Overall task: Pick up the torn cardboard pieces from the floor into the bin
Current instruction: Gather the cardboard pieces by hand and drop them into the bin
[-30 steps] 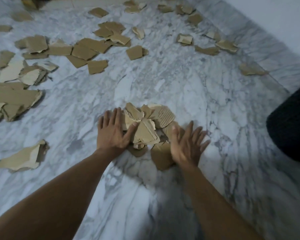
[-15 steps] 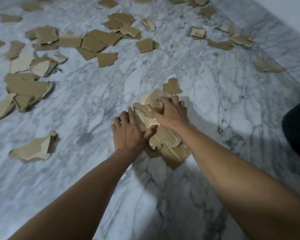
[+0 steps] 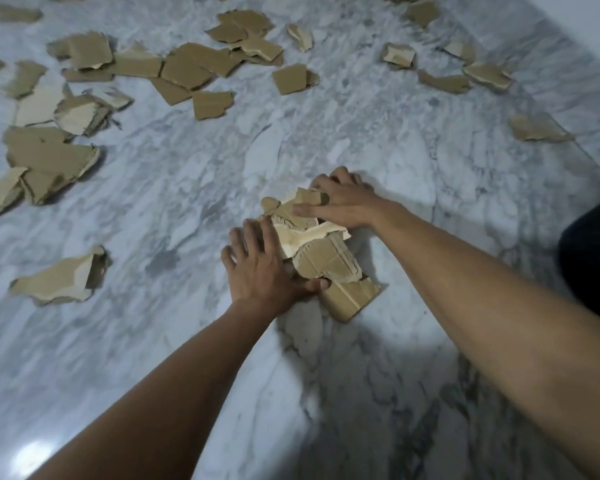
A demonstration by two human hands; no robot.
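Observation:
A small pile of torn brown cardboard pieces (image 3: pixel 321 252) lies on the marble floor in the middle of the view. My left hand (image 3: pixel 262 268) lies against the pile's left side, fingers spread flat, thumb tucked under its near edge. My right hand (image 3: pixel 340 204) covers the pile's far end from above, its fingers curled round the top pieces. A dark bin (image 3: pixel 593 258) shows partly at the right edge.
Several more torn cardboard pieces are scattered over the floor: a cluster at far left (image 3: pixel 45 157), a single piece at near left (image 3: pixel 59 277), a group at the back (image 3: pixel 191 65), others near the wall at right (image 3: pixel 537 128). White wall at top right.
My right hand came from the pile's right side onto its far end, gathering in a stray piece. Both hands pushed the pieces into a tighter pile. The camera has moved a little.

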